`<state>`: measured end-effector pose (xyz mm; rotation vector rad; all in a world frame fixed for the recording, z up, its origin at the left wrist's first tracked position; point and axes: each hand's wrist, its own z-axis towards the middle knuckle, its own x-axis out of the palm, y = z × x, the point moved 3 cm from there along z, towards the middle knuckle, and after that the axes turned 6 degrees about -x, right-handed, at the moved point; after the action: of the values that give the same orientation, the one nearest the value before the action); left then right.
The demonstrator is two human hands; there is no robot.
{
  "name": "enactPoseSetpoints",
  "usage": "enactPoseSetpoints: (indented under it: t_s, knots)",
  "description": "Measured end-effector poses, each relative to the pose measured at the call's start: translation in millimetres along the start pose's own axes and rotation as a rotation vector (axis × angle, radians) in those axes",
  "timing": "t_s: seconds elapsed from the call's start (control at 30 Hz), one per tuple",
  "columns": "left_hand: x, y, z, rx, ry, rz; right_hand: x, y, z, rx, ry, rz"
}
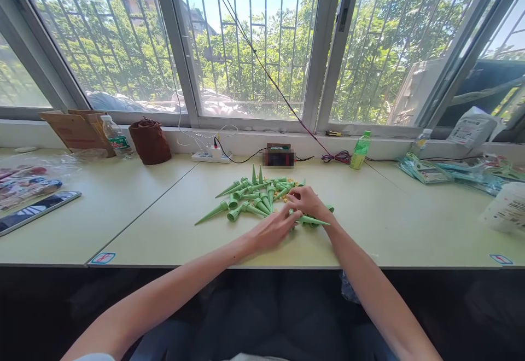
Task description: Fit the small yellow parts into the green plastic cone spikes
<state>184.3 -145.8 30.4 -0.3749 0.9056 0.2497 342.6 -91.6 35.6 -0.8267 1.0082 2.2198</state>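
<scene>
Green plastic watering spikes [262, 199], with hollow round collars and long pointed tips, lie heaped in the middle of the table. Small yellow pieces [280, 203] are scattered among them. At the near side of the heap, my left hand [276, 227] is closed around one green watering spike [315, 220], its tip pointing right. My right hand [305, 199] is just beyond, bent over the yellow pieces with its fingers drawn together. Whatever those fingertips hold, if anything, is hidden. Several more spikes lie partly covered under my right wrist.
Along the window sill side stand a brown pouch [150, 141], a power strip [212, 155], a blurred dark device [279, 156] and a green bottle [360, 150]. A phone [39, 211] lies at left. Plastic packets [426, 169] and a white container [506, 208] are at right.
</scene>
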Motion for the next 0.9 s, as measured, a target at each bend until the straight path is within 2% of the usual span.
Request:
enactPoseSetpoints:
  t_s: [0.03,0.1,0.23,0.37,0.53,0.63,0.73,0.9]
  knots:
    - [-0.3,5,-1,0.032,0.045,0.048,1,-1,0,-0.003,0.004,-0.013]
    - [-5.5,17,-3,0.029,0.059,0.078,2,-1,1,-0.019,0.037,-0.017]
    - [-19.1,41,-3,-0.022,0.035,0.100,4,1,1,-0.052,0.098,-0.017]
    - [-29.9,54,9,-0.047,-0.140,0.047,5,8,5,-0.095,0.058,-0.094]
    - [-27.6,65,30,-0.304,-0.415,-0.168,14,17,14,-0.102,0.105,-0.148]
    - [-19.1,71,34,-0.400,-0.494,-0.255,18,19,18,-0.110,0.128,-0.147]
    - [-13.7,75,31,-0.424,-0.499,-0.254,20,18,23,-0.114,0.140,-0.108]
    - [-16.6,76,26,-0.362,-0.464,-0.206,20,12,32,-0.123,0.192,0.049]
